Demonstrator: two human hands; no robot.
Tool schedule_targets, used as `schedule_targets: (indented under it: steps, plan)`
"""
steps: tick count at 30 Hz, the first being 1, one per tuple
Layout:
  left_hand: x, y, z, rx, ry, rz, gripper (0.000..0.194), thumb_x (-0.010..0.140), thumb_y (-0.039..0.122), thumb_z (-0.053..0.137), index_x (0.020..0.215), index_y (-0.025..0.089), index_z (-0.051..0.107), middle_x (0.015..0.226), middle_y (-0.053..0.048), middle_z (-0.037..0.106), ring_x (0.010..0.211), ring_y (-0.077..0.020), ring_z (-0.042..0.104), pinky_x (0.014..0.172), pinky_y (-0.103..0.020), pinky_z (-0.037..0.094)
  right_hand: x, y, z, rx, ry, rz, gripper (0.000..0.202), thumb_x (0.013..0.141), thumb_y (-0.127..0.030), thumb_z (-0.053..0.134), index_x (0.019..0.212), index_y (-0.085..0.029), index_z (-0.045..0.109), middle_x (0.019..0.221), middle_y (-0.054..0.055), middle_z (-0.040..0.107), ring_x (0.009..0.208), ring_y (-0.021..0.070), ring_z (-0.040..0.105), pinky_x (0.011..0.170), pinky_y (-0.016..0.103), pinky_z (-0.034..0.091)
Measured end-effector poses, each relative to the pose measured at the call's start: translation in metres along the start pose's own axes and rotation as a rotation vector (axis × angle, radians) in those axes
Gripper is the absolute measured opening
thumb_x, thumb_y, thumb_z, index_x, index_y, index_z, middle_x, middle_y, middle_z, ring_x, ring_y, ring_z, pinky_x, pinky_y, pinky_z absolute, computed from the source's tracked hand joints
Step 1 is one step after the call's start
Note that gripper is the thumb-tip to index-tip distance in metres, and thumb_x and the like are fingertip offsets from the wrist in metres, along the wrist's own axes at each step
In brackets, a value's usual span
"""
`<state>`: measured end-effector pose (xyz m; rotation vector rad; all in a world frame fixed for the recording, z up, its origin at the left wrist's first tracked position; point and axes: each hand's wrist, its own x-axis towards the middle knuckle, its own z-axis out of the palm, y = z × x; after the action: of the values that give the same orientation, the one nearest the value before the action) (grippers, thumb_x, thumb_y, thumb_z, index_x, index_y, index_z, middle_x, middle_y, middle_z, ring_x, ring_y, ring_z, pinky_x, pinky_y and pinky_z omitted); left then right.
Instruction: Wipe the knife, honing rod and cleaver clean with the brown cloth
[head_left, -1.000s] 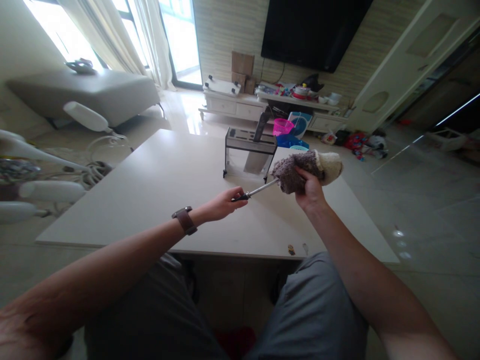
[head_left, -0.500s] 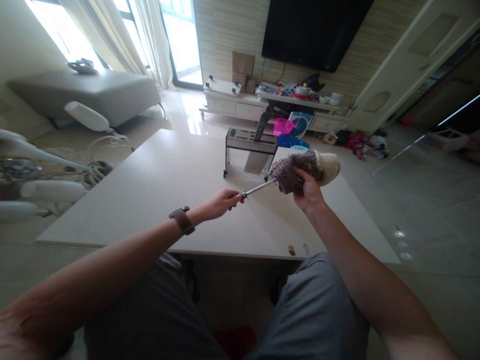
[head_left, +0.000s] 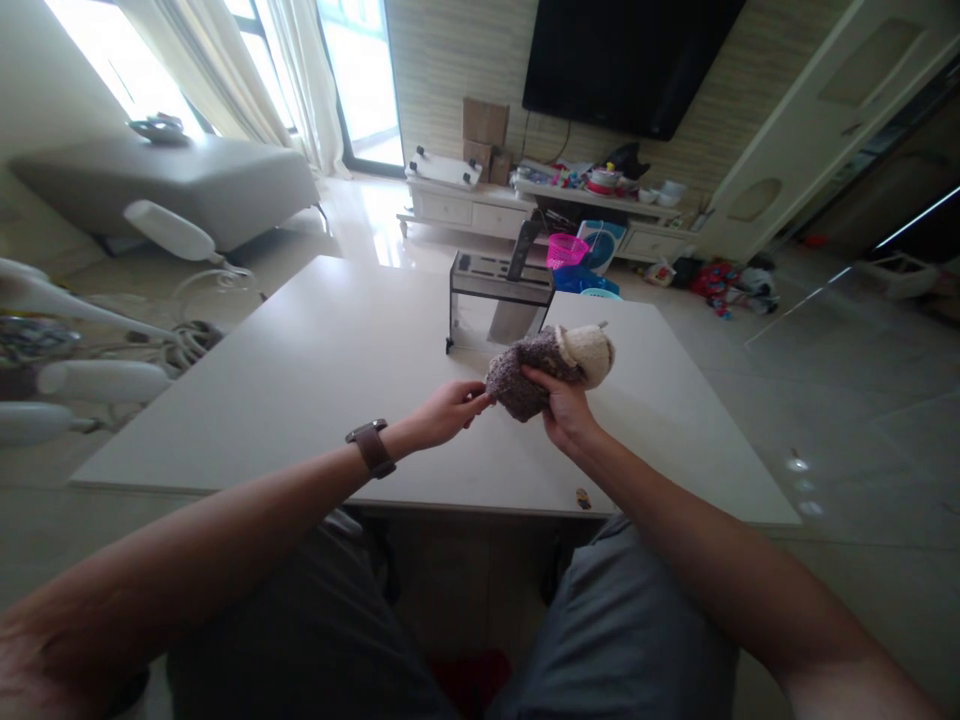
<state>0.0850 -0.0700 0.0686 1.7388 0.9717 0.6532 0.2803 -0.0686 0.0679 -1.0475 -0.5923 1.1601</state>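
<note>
One bare right hand (head_left: 568, 410) is clamped on a fuzzy brown-and-cream cloth bundle (head_left: 546, 352) at the centre of the frame; the bare left hand (head_left: 446, 412), curled, meets its lower-left end, its hold hidden, so I cannot tell what it grips

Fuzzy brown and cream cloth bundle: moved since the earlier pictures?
Yes: the cloth bundle has moved left and slightly lower in view, judged against the stand on the white table.
</note>
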Motion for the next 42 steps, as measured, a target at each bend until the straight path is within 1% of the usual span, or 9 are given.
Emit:
schedule_targets:
  steps: [3, 6, 9, 14, 19, 25, 29, 37, 42]
  plan:
    - [-0.001, 0.001, 0.000, -0.023, -0.017, 0.013, 0.032, 0.092, 0.047, 0.059, 0.086, 0.016, 0.063, 0.061, 0.003, 0.052, 0.053, -0.0102, 0.045, 0.049, -0.023, 0.035, -0.006, 0.008, 0.002, -0.018, -0.007, 0.011, 0.054, 0.049, -0.017, 0.093, 0.099, -0.018, 0.074, 0.105, 0.003, 0.081, 0.103, 0.0241, 0.075, 0.098, 0.041, 0.060]
    - [0.002, -0.001, 0.001, -0.097, 0.002, 0.063, 0.033, 0.085, 0.044, 0.070, 0.100, 0.015, 0.065, 0.079, -0.001, 0.063, 0.065, -0.0115, 0.055, 0.060, -0.024, 0.045, -0.006, 0.008, 0.003, -0.004, 0.020, 0.009, 0.053, 0.047, -0.015, 0.093, 0.097, -0.018, 0.075, 0.104, 0.003, 0.081, 0.101, 0.0245, 0.075, 0.097, 0.041, 0.060]
    - [0.005, -0.003, 0.003, -0.162, 0.051, 0.095, 0.038, 0.081, 0.043, 0.074, 0.105, 0.016, 0.062, 0.092, -0.003, 0.065, 0.074, -0.0124, 0.059, 0.068, -0.026, 0.050, -0.004, 0.003, 0.005, 0.010, 0.021, -0.002, 0.051, 0.048, -0.013, 0.092, 0.096, -0.018, 0.075, 0.100, 0.001, 0.081, 0.099, 0.0234, 0.075, 0.093, 0.039, 0.062]
    - [0.004, 0.000, 0.000, -0.136, 0.011, 0.051, 0.032, 0.088, 0.046, 0.068, 0.100, 0.019, 0.057, 0.080, 0.002, 0.057, 0.058, -0.0078, 0.047, 0.052, -0.021, 0.040, 0.000, -0.006, 0.006, 0.039, -0.003, -0.017, 0.045, 0.052, -0.010, 0.090, 0.093, -0.019, 0.075, 0.096, 0.000, 0.082, 0.094, 0.0218, 0.077, 0.087, 0.035, 0.064]
    - [0.002, 0.002, -0.005, -0.106, -0.009, 0.027, 0.029, 0.090, 0.047, 0.066, 0.093, 0.020, 0.053, 0.068, 0.005, 0.050, 0.053, -0.0084, 0.043, 0.046, -0.021, 0.034, 0.011, -0.017, -0.002, 0.065, 0.027, -0.023, 0.042, 0.054, -0.008, 0.088, 0.093, -0.019, 0.075, 0.092, -0.001, 0.082, 0.088, 0.0203, 0.078, 0.084, 0.034, 0.065]
    - [0.003, 0.000, -0.007, -0.089, -0.023, 0.002, 0.028, 0.090, 0.045, 0.066, 0.092, 0.020, 0.055, 0.072, 0.004, 0.053, 0.053, -0.0078, 0.045, 0.047, -0.021, 0.036, 0.034, -0.033, -0.017, 0.104, 0.070, -0.052, 0.043, 0.057, -0.010, 0.087, 0.097, -0.019, 0.074, 0.094, 0.000, 0.082, 0.085, 0.0194, 0.078, 0.080, 0.034, 0.067]
    - [0.003, -0.001, -0.010, -0.054, -0.032, -0.009, 0.026, 0.090, 0.044, 0.063, 0.093, 0.019, 0.058, 0.073, 0.002, 0.056, 0.054, -0.0088, 0.049, 0.049, -0.022, 0.039, 0.045, -0.042, -0.028, 0.110, 0.061, -0.049, 0.041, 0.060, -0.012, 0.086, 0.098, -0.019, 0.073, 0.094, 0.001, 0.082, 0.085, 0.0194, 0.079, 0.076, 0.033, 0.067]
    - [0.008, -0.013, -0.013, 0.059, 0.003, -0.054, 0.032, 0.091, 0.048, 0.058, 0.093, 0.017, 0.067, 0.075, -0.002, 0.061, 0.066, -0.0158, 0.060, 0.058, -0.027, 0.045, 0.052, -0.051, -0.036, 0.104, 0.070, -0.103, 0.038, 0.061, -0.013, 0.085, 0.096, -0.022, 0.074, 0.095, -0.001, 0.082, 0.087, 0.0188, 0.079, 0.076, 0.032, 0.067]
    - [0.009, -0.018, -0.013, 0.068, 0.024, -0.063, 0.038, 0.093, 0.050, 0.054, 0.092, 0.015, 0.070, 0.071, -0.002, 0.059, 0.066, -0.0156, 0.056, 0.060, -0.027, 0.044, 0.054, -0.050, -0.036, 0.099, 0.081, -0.124, 0.038, 0.061, -0.014, 0.085, 0.096, -0.022, 0.074, 0.095, 0.000, 0.082, 0.087, 0.0199, 0.079, 0.073, 0.032, 0.068]
